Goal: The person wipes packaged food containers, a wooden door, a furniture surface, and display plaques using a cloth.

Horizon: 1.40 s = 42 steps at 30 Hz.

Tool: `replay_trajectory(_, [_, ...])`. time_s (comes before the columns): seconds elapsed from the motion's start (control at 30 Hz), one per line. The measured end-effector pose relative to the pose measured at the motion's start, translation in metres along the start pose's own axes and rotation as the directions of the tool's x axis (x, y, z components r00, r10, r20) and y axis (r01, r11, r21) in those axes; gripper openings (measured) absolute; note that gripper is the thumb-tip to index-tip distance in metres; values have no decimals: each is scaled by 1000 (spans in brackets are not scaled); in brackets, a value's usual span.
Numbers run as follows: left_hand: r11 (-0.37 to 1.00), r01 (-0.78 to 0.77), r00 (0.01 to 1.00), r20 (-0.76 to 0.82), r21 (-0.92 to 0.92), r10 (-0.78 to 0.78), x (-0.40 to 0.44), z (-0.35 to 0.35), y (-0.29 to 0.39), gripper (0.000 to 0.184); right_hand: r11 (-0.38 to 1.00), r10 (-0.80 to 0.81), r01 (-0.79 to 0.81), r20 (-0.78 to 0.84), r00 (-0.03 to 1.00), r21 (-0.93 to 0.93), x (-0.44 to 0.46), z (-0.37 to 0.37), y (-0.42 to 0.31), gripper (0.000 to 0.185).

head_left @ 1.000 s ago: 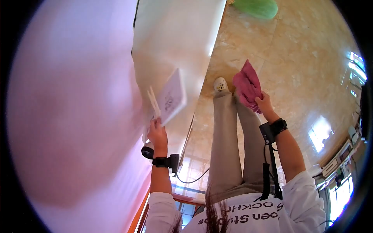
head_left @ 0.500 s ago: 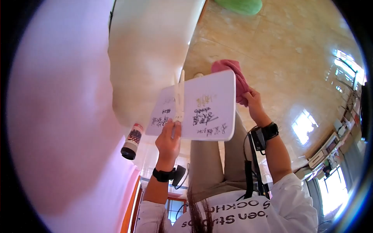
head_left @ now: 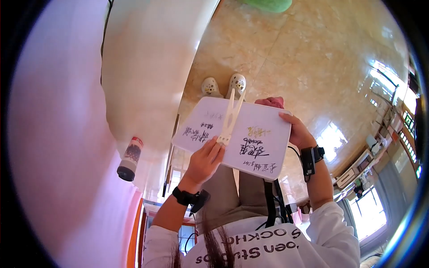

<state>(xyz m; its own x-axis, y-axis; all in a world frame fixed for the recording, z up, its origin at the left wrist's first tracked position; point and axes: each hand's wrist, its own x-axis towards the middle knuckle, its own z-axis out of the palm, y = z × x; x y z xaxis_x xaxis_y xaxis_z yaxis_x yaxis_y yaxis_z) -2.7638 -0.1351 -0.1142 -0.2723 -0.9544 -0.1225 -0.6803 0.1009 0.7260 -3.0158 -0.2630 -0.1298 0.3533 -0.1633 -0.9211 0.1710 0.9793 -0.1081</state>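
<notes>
A white board (head_left: 263, 129) with handwritten black and yellow characters spans the space between my hands, above my legs. My left hand (head_left: 208, 161) is closed at its near edge, fingers on the base of a cream forked holder (head_left: 230, 118) that lies across the board's middle. At the board's right edge, my right hand (head_left: 297, 129) has its thumb on the top face; its other fingers are hidden underneath. A pink cloth (head_left: 271, 102) pokes out behind the board's far right edge, mostly hidden.
A bottle with a dark cap (head_left: 130, 158) lies on the white surface (head_left: 143, 58) at left. Pink fabric (head_left: 58, 134) fills the far left. My feet in white clogs (head_left: 237, 83) stand on the tiled floor (head_left: 250, 49). A green object (head_left: 268, 3) is at the top.
My left hand has brought the board rightward, turning it flat to view. My right hand has taken hold of its right edge. The cloth is now mostly behind the board.
</notes>
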Motion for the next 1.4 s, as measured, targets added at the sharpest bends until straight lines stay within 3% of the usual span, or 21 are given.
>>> replay_trajectory(0.03, [999, -35, 999, 6, -7, 35, 4, -2, -1, 23, 997, 65, -63, -45, 997, 41, 2, -6, 1, 47])
replay_trajectory(0.2, [997, -70, 998, 9, -23, 70, 19, -23, -22, 27, 997, 13, -17, 49, 999, 72, 17, -18, 18, 51])
replay_trajectory(0.27, [992, 111, 975, -199, 57, -97, 18, -30, -27, 30, 997, -29, 21, 107, 994, 79, 17, -7, 25, 55])
replay_trajectory(0.33, [974, 214, 947, -261, 79, -187, 17, -34, -23, 41, 961, -207, 193, 55, 977, 201, 18, 8, 36, 51])
replay_trajectory(0.37, [912, 375, 846, -339, -168, -411, 16, -34, -20, 46, 947, -248, 242, 6, 969, 211, 22, 13, 41, 56])
replay_trajectory(0.4, [775, 473, 701, -354, -418, -619, 14, -33, -18, 51, 948, -252, 244, 15, 968, 203, 25, 19, 45, 56])
replay_trajectory(0.43, [414, 407, 612, -93, -814, -785, -2, -18, -25, 65, 928, -292, 282, 5, 957, 245, 29, 25, 48, 57])
replay_trajectory(0.47, [417, 393, 609, -108, -819, -786, -3, -17, -24, 65, 904, -331, 319, -5, 943, 283, 33, 31, 52, 57])
replay_trajectory(0.53, [-207, 92, 764, 203, -974, -613, 2, -10, -19, 76, 931, -281, 258, 58, 958, 258, 37, 43, 58, 56])
replay_trajectory(0.57, [-268, 47, 782, 203, -962, -590, 7, -1, -13, 79, 924, -305, 276, 74, 950, 267, 39, 54, 61, 55])
replay_trajectory(0.67, [-135, 118, 803, 174, -984, -569, 37, 13, 0, 69, 921, -310, 276, 91, 946, 274, 42, 75, 74, 52])
replay_trajectory(0.7, [-166, 249, 785, 299, -954, -543, 42, 14, -2, 59, 924, -297, 260, 97, 950, 280, 40, 80, 74, 51])
replay_trajectory(0.73, [-164, 234, 785, 286, -958, -550, 49, 14, 2, 59, 928, -295, 258, 108, 949, 268, 35, 87, 71, 51])
replay_trajectory(0.8, [-99, 195, 608, 199, -976, -769, 62, 15, 9, 54, 948, -265, 243, 83, 961, 207, 22, 102, 63, 57])
replay_trajectory(0.83, [-98, 181, 603, 189, -979, -775, 62, 14, 7, 54, 951, -268, 246, 106, 958, 187, 21, 104, 60, 58])
replay_trajectory(0.9, [-246, 41, 627, 217, -968, -748, 59, 16, 4, 51, 962, -246, 227, 125, 961, 149, 20, 100, 55, 52])
replay_trajectory(1.17, [-391, -64, 682, 245, -918, -689, 57, -7, -6, 58, 982, -138, 161, 204, 969, -98, 22, 79, 45, 45])
replay_trajectory(1.27, [-407, -88, 660, 253, -909, -708, 56, -15, -9, 61, 995, -16, 31, 146, 989, -99, 23, 64, 32, 41])
replay_trajectory(1.33, [-399, -83, 635, 260, -913, -728, 53, -23, -12, 63, 946, -223, 233, 68, 972, -225, 22, 61, 22, 31])
replay_trajectory(1.37, [-360, -73, 641, 233, -930, -732, 50, -28, -14, 64, 876, -255, 238, 16, 967, -419, 18, 60, 11, 24])
replay_trajectory(1.4, [-320, -64, 645, 206, -945, -736, 47, -34, -15, 66, 875, -250, 235, 20, 968, -424, 11, 60, 0, 24])
